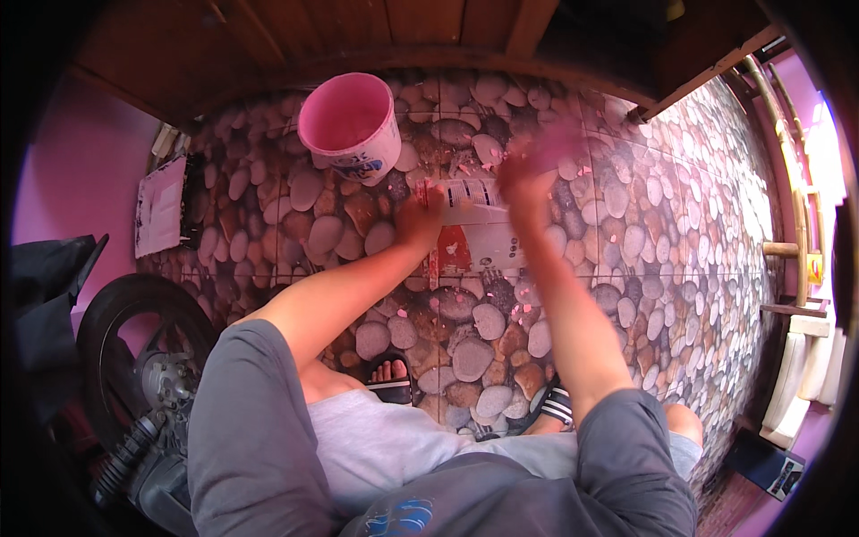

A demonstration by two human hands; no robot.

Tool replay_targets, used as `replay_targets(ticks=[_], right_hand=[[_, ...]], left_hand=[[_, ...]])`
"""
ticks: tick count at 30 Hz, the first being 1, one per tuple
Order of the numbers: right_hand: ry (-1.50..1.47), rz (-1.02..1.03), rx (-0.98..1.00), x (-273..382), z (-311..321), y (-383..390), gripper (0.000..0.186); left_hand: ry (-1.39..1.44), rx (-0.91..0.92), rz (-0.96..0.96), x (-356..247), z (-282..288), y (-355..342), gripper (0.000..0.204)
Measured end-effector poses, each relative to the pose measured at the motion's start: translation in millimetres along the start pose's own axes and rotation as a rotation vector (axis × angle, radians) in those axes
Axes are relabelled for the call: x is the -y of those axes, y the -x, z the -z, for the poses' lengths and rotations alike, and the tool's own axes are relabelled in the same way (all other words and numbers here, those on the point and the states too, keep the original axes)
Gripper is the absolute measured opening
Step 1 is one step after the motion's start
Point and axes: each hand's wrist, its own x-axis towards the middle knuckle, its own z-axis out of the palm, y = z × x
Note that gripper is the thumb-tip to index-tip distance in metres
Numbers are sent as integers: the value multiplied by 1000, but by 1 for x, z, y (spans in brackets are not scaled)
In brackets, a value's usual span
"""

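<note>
On the pebble-patterned floor between my feet lies a flat, folded-looking printed sheet [488,240], white and grey with red parts. My left hand [420,217] is closed at its left edge, fingertips against it. Over its right side, my right hand [526,186] is smeared by motion. A pink blur [557,143] stretches up and right from that hand; it looks closed on something whose kind I cannot make out. Small pink flakes [517,311] are scattered around the sheet.
A pink-lined white bucket [369,154] stands upright beyond my left hand. Wooden furniture [394,36] borders the far side. A motorcycle wheel [143,358] is at left, near a white-and-black panel [161,206] against the wall. Bamboo poles [787,161] stand at right.
</note>
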Motion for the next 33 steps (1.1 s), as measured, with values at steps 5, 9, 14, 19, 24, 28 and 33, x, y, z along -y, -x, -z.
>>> replay_targets(ticks=[5,9,14,19,24,28,33], right_hand=[[-201,-54,115,48,-69,-31,35],[-256,170,196,121,-79,-57,40],[-98,-90,106,-13,-24,1,38],[-77,-148,83,21,-68,-44,37],[75,-36,21,40,-39,-29,40],[-49,-135,-98,-33,-23,14,40],[-29,-147,-113,-46,-5,-15,36]], left_hand=[[-69,-110,-26,7,4,-1,48],[-53,-57,95,9,9,-13,47],[-110,40,55,10,-4,-6,54],[-92,36,174,27,-5,-43,63],[-58,5,229,3,-3,-57,65],[-90,6,291,-1,8,-55,72],[-114,47,310,-36,16,-1,83]])
